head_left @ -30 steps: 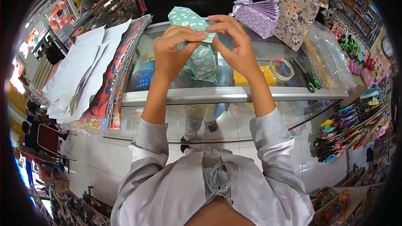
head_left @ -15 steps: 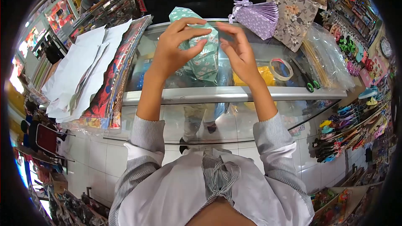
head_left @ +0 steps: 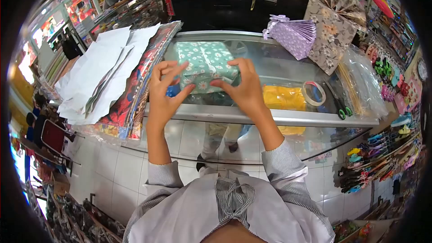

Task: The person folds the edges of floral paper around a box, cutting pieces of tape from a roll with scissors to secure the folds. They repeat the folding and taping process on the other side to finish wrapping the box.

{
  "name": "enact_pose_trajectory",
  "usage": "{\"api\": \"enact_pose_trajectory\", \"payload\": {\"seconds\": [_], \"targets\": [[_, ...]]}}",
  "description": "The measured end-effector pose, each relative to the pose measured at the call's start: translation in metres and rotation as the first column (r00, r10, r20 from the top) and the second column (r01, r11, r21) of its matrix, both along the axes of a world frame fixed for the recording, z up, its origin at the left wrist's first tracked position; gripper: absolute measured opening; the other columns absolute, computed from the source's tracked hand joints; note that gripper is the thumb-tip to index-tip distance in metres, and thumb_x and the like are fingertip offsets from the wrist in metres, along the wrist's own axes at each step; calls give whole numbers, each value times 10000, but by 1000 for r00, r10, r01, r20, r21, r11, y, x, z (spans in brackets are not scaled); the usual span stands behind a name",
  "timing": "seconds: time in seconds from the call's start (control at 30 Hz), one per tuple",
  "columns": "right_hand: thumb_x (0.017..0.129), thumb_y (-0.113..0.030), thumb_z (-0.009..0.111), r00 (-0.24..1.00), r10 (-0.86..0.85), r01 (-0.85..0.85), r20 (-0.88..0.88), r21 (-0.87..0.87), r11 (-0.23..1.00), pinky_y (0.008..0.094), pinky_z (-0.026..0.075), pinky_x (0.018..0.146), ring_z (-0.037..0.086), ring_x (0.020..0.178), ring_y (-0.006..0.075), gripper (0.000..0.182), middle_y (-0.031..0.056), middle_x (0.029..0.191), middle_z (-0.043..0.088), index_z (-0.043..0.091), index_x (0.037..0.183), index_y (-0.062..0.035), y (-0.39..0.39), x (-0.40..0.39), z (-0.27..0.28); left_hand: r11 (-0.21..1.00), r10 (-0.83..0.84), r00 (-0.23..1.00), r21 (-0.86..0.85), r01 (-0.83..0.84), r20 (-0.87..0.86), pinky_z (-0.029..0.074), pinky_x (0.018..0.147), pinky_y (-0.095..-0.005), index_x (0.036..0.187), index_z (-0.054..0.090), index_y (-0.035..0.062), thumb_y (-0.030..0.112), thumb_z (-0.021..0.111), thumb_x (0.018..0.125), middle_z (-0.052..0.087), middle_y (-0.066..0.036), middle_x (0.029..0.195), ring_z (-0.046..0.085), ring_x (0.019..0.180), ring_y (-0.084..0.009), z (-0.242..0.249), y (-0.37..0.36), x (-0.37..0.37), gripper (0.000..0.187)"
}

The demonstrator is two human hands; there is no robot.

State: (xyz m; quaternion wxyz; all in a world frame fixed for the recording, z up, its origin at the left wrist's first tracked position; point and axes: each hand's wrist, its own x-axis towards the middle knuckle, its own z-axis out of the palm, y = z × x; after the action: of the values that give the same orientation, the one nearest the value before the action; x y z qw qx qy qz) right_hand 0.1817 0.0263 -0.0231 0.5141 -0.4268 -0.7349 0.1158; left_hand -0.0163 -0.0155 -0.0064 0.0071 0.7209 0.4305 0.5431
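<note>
Between my hands, on the glass counter (head_left: 252, 74), is a gift box (head_left: 204, 58) wrapped in green paper with white daisies. It now lies broad side up, with a pale seam or strip along its top. My left hand (head_left: 167, 90) is at the left end, fingers curled by the side and thumb at the lower front edge. At the right end my right hand (head_left: 245, 87) grips the box, its fingers over the top corner and its thumb against the front face.
White paper sheets (head_left: 101, 72) lie on patterned wrapping sheets at left. To the right are a purple pleated gift (head_left: 294, 38), a brown floral gift (head_left: 333, 31), a tape roll (head_left: 313, 93), scissors (head_left: 339, 105) and a yellow packet (head_left: 283, 98). A black car (head_left: 216, 0) stands behind.
The box has been turned from a slanted, lengthwise position to lying crosswise. Both hands have come down to its two ends. The whole view has shifted a little.
</note>
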Motion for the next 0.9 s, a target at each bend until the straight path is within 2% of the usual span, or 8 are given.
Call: {"api": "enact_pose_trajectory", "payload": {"seconds": [0.07,0.2,0.3,0.4,0.5,0.63,0.73,0.9], "targets": [[593,-251,846,998,-39,41,43,-35,999,369,450,805,552,954,297,596,126,1029,523,525,1059,-61,-5,1,8,989,-32,996,-139,43,81,560,755,-289,1035,630,37,32,744,697,550,-100,1162,566,1047,-199,-7,-2,2,357],[595,-195,834,980,162,-170,120,64,983,340,451,787,529,949,274,609,107,1035,475,548,1116,-62,-7,23,12,973,-63,985,-211,96,159,568,793,-315,1072,580,23,21,712,730,491,-103,1297,550,1108,-229,-23,5,3,367],[619,-167,819,971,138,-141,196,4,990,328,446,761,524,923,261,538,104,1000,475,573,1083,-53,-4,32,6,978,-100,986,-169,122,131,566,776,-321,1093,565,31,55,743,707,516,-95,1265,560,1082,-226,-31,8,6,426],[646,-138,797,984,71,-76,162,26,997,304,441,679,530,806,230,437,95,944,492,607,1029,-45,-5,30,3,990,-23,1000,-142,20,-18,561,737,-321,1089,557,43,119,795,658,568,-76,1184,575,1030,-218,-25,2,9,498],[655,-132,788,989,44,-51,142,49,997,290,434,638,526,750,210,400,92,920,505,620,1008,-44,-7,28,1,976,96,995,-192,-100,-29,544,696,-317,1083,567,52,170,830,608,605,-53,1078,586,978,-208,-24,9,14,556],[665,-125,778,993,28,-35,117,65,997,280,426,625,519,732,191,368,89,912,517,631,992,-45,-8,26,0,986,59,997,-161,-49,56,518,666,-288,1079,575,60,167,840,597,611,-38,1044,598,957,-185,-29,14,13,560],[691,-188,761,992,25,-26,121,7,1000,377,472,694,595,842,316,356,117,987,532,628,999,-69,-9,26,1,984,36,994,-178,-17,106,482,654,-254,1032,581,72,143,848,593,587,-45,1165,614,939,-165,-31,16,12,519],[698,-201,757,992,4,-8,129,30,1000,367,462,678,584,810,312,352,114,983,532,622,996,-72,-9,25,-2,963,-135,989,-227,143,52,532,785,-314,1129,589,66,143,816,632,509,-66,1238,563,1056,-211,-21,4,0,552]]}}
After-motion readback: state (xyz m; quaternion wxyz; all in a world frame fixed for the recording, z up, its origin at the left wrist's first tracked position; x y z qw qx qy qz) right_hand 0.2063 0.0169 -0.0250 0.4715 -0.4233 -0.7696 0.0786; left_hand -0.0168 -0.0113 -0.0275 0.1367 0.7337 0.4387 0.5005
